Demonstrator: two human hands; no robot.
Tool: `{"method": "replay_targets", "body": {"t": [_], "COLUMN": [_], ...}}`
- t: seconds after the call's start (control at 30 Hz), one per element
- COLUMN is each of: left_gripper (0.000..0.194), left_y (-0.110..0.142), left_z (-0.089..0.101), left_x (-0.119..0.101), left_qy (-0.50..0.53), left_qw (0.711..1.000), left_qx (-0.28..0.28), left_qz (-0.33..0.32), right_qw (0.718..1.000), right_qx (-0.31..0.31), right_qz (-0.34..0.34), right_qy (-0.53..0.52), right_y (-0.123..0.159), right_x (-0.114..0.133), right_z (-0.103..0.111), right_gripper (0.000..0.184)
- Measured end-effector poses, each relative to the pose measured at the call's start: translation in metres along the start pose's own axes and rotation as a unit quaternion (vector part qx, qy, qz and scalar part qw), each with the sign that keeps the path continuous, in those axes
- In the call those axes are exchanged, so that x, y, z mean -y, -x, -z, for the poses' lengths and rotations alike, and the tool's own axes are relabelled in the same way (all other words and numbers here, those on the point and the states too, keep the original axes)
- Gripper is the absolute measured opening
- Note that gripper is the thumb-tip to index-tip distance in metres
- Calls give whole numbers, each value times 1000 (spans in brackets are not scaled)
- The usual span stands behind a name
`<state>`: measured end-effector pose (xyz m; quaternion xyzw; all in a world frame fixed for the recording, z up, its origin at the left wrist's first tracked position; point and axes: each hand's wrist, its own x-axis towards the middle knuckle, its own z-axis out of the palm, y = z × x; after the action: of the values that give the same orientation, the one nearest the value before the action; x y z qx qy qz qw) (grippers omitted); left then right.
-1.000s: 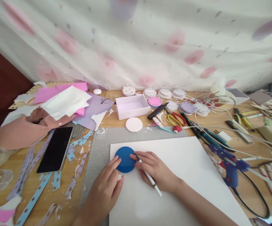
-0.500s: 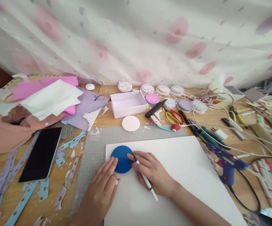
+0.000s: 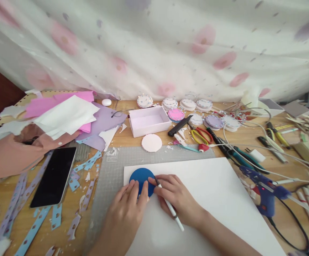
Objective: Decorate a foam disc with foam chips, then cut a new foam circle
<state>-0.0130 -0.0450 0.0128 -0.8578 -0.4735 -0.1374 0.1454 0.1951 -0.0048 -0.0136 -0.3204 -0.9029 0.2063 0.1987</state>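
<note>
A blue disc (image 3: 139,176) lies near the top left corner of a large white sheet (image 3: 213,192). My left hand (image 3: 125,217) rests on the disc with its fingers stretched flat, pressing it down. My right hand (image 3: 178,199) is closed on a white pen (image 3: 170,209), whose tip touches the disc's right edge. The sheet lies on a grey cutting mat (image 3: 114,167).
A black phone (image 3: 54,176) lies to the left among blue and purple paper strips. Behind the mat stand a pink box (image 3: 149,121), a pale round disc (image 3: 151,143), several decorated discs, scissors (image 3: 201,135) and pliers. A blue glue gun (image 3: 263,190) with cables lies right.
My left fingers have slid further onto the blue disc. The pen tip stays at the disc's right edge. The camera view shifted slightly.
</note>
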Motion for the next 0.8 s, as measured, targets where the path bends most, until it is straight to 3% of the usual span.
{"method": "replay_targets", "body": {"t": [0.2,0.33,0.47,0.6,0.8], "left_gripper": [45,44,49,69,41], "left_y": [-13,-9,4,12,-10], "left_z": [-3,-8,-15,-22,-21], "left_x": [-19,-32,-38,-40,-51], "left_qy": [-75,-82,15,73,-89], "left_qw": [996,994,996,991,988], "left_qx": [41,61,68,67,83], "left_qz": [-8,31,52,87,94], "right_qw": [1000,1000,1000,1000,997], "right_qx": [10,8,7,4,-19], "right_qz": [-9,-5,-2,-1,-7], "right_qy": [-12,-14,-20,-18,-71], "right_y": [-2,-2,-1,-2,-2], "right_x": [1,3,3,1,-1], "right_z": [2,4,5,3,4], "right_gripper": [22,20,21,23,25]}}
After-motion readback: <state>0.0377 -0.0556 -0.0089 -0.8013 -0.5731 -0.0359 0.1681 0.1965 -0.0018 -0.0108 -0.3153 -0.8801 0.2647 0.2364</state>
